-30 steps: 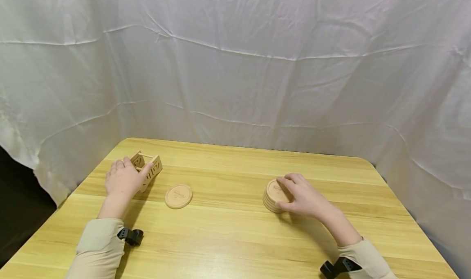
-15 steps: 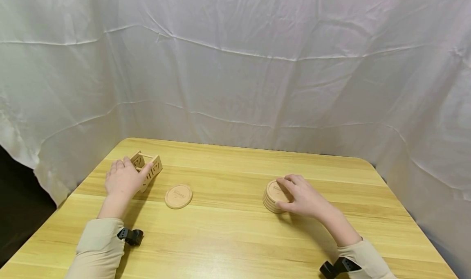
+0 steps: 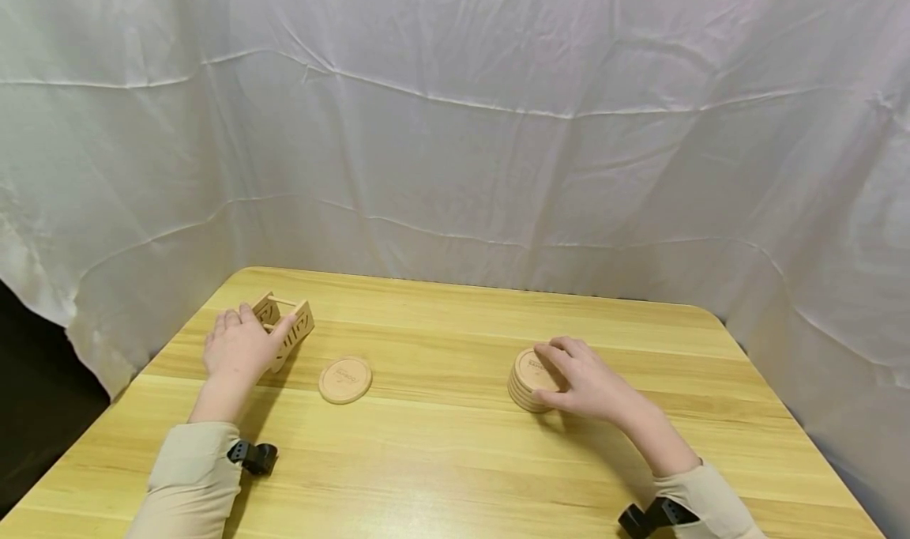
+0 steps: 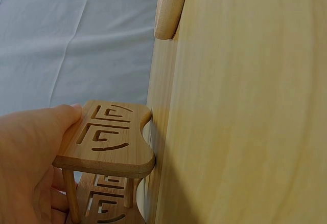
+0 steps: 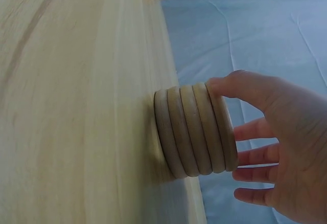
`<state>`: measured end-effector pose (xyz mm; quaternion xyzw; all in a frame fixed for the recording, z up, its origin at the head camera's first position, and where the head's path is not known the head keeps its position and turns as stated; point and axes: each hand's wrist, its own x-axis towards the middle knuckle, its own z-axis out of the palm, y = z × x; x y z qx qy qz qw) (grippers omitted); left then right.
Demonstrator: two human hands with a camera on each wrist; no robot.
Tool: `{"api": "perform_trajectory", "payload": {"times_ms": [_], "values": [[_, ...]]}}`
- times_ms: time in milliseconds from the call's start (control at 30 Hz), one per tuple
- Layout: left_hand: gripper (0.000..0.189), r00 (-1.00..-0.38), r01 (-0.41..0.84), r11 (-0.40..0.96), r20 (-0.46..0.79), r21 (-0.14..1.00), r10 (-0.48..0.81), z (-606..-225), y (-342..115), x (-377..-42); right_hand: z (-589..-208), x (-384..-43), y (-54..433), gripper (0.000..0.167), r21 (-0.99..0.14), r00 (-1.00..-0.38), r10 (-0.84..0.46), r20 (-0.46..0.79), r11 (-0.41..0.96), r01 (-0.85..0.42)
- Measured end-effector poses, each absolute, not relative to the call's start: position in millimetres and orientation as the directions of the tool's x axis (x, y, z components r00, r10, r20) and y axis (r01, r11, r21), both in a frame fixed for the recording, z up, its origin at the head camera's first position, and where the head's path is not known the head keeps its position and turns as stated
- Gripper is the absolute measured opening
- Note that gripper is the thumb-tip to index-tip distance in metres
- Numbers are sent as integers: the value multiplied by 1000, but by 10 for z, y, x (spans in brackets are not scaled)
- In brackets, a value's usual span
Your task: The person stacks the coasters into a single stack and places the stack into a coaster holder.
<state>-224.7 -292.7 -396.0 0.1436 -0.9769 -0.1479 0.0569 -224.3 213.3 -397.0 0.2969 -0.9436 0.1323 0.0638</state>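
Note:
On the far left of the table in the head view, my left hand [image 3: 238, 341] grips a wooden coaster holder [image 3: 302, 323]. The left wrist view shows the holder's cut-out side panel [image 4: 110, 132] and rods, with the thumb at the panel's edge and the fingers partly hidden behind. My right hand [image 3: 586, 381] is at a stack of several round wooden coasters [image 3: 535, 377]. In the right wrist view the thumb touches the rim of the top coaster [image 5: 223, 132], and the fingers reach to its far side. One loose coaster [image 3: 345, 379] lies flat right of the holder.
The wood-grain table [image 3: 426, 460] has rounded far corners. A pale curtain [image 3: 455, 167] hangs behind and along both sides. Each wrist carries a black strapped-on camera, such as the left wrist camera [image 3: 257, 457].

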Motion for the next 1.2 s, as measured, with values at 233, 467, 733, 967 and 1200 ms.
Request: {"api": "perform_trajectory", "payload": {"times_ms": [233, 467, 733, 967, 1200], "values": [[108, -951, -268, 914, 67, 305, -301, -3972, -2935, -2257, -3931, -2245, 2091, 74, -209, -806, -551, 214, 781, -589], [109, -951, -268, 914, 70, 305, -303, -3975, -2932, -2254, -3855, -2222, 1989, 70, -184, -778, -576, 251, 761, -622], [108, -951, -262, 918, 81, 298, -298, -3981, -2930, -2253, -3836, -2220, 1840, 61, -97, -698, -636, 329, 712, -695], [109, -951, -264, 916, 74, 301, -299, -3991, -2938, -2260, -3882, -2239, 1686, 55, -49, -632, -669, 391, 671, -740], [108, -950, -266, 916, 78, 301, -301, -3991, -2938, -2263, -3863, -2205, 1514, 53, -30, -601, -692, 399, 645, -763]]}}
